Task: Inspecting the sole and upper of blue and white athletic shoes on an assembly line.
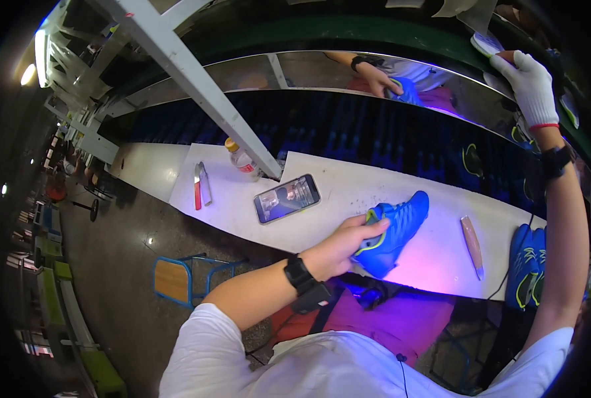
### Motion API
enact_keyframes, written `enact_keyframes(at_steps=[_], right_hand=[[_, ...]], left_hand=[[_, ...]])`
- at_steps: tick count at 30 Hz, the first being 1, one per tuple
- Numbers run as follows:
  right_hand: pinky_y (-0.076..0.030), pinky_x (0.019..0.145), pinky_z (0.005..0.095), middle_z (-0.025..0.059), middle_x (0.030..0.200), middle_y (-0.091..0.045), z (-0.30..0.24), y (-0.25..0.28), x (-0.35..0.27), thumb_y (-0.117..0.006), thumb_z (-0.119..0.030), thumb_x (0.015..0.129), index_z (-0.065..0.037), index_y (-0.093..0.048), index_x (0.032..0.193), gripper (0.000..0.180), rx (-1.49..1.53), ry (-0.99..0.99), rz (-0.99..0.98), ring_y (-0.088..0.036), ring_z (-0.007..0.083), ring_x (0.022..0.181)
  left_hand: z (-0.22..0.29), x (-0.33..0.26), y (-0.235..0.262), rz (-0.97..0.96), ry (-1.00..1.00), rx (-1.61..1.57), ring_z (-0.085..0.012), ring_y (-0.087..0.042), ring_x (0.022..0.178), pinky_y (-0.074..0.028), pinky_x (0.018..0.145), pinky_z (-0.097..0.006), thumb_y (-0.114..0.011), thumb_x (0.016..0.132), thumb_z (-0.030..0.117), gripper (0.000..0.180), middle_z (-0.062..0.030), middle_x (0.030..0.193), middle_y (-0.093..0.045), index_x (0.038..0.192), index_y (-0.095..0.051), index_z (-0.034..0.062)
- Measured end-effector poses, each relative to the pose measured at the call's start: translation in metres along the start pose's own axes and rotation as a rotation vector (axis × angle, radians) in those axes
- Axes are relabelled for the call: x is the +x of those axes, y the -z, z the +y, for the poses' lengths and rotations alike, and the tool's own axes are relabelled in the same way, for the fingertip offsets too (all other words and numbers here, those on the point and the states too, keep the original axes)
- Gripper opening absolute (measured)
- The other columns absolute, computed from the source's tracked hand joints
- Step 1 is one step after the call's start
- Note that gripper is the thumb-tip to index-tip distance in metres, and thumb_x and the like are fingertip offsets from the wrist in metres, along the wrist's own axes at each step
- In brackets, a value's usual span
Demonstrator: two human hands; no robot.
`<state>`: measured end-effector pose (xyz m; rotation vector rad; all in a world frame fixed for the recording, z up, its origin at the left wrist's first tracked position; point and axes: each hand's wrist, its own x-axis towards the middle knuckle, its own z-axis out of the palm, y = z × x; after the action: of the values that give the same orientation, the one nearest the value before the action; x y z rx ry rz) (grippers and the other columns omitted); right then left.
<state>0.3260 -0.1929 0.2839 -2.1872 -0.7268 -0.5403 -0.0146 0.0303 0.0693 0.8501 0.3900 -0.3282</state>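
Note:
My bare left hand (343, 247) is closed round the heel and collar of a blue sports shoe (401, 222) with blue laces and a lime-green collar lining. The shoe is tilted, toe pointing away and to the right, above the white worktop (434, 259). Far up on the right, my right hand (532, 86), in a white knit glove with some fingertips bare, pinches the end of a pale insole (486, 44) at the dark green upper shelf. Purple light falls on the worktop below the shoe.
On the worktop are a phone (287, 198), a red-handled tool (198, 189), a yellow-capped bottle (241, 158) and a brown-handled tool (472, 245). A blue pair of shoes (523, 265) stands at the right. A grey metal post (202, 86) slants across. A stool (174, 278) is at left.

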Motion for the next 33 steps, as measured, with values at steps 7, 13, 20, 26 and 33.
enact_keyframes(at_steps=[7,13,20,26,33], right_hand=[[-0.057,0.1,0.0436,0.0146,0.124,-0.077,-0.092,0.016,-0.11,-0.077,-0.014,0.096,-0.005,-0.067,0.107,0.018,-0.256,0.866,0.216,-0.071,0.0386,0.121],[-0.057,0.09,0.0383,0.0192,0.109,-0.077,-0.108,0.078,-0.272,-0.074,-0.019,0.104,0.001,-0.069,0.115,0.023,0.127,0.401,0.069,-0.074,0.0307,0.099],[-0.053,0.088,0.0321,0.0049,0.1,-0.069,-0.06,0.039,-0.371,-0.078,-0.028,0.101,0.0,-0.066,0.12,0.036,0.657,-0.321,0.1,-0.066,0.016,0.093],[-0.057,0.103,0.0449,0.0267,0.12,-0.075,-0.065,0.009,-0.4,-0.089,-0.045,0.089,-0.004,-0.057,0.108,0.056,1.005,-0.428,0.133,-0.075,0.035,0.112],[-0.053,0.113,0.0522,0.0355,0.151,-0.057,-0.117,-0.011,-0.379,-0.09,-0.007,0.086,-0.004,-0.059,0.1,0.034,1.242,-0.422,-0.236,-0.063,0.0413,0.137]], left_hand=[[0.0,-0.014,-0.007,0.319,-0.929,1.578,-0.0452,-0.069,0.12,-0.051,0.111,-0.052,-0.07,0.102,0.025,0.047,-0.0283,0.137,-0.067,0.138,-0.061,-0.0043],[-0.001,0.053,-0.058,0.163,-0.578,1.701,-0.0446,-0.075,0.094,-0.059,0.087,-0.055,-0.068,0.103,0.036,0.04,-0.0251,0.097,-0.077,0.109,-0.063,-0.0033],[-0.008,0.001,-0.059,0.098,-1.22,1.267,-0.0378,-0.074,0.106,-0.06,0.092,-0.046,-0.076,0.101,0.027,0.042,-0.0272,0.114,-0.073,0.126,-0.061,-0.0035],[-0.043,-0.039,-0.06,0.084,-1.122,0.779,-0.0399,-0.07,0.118,-0.056,0.105,-0.045,-0.083,0.094,0.011,0.048,-0.0264,0.13,-0.066,0.131,-0.054,0.0022],[-0.023,-0.083,-0.05,-0.161,-1.151,1.112,-0.0472,-0.069,0.127,-0.06,0.103,-0.049,-0.087,0.087,0.003,0.037,-0.0326,0.141,-0.066,0.108,-0.057,0.0046]])
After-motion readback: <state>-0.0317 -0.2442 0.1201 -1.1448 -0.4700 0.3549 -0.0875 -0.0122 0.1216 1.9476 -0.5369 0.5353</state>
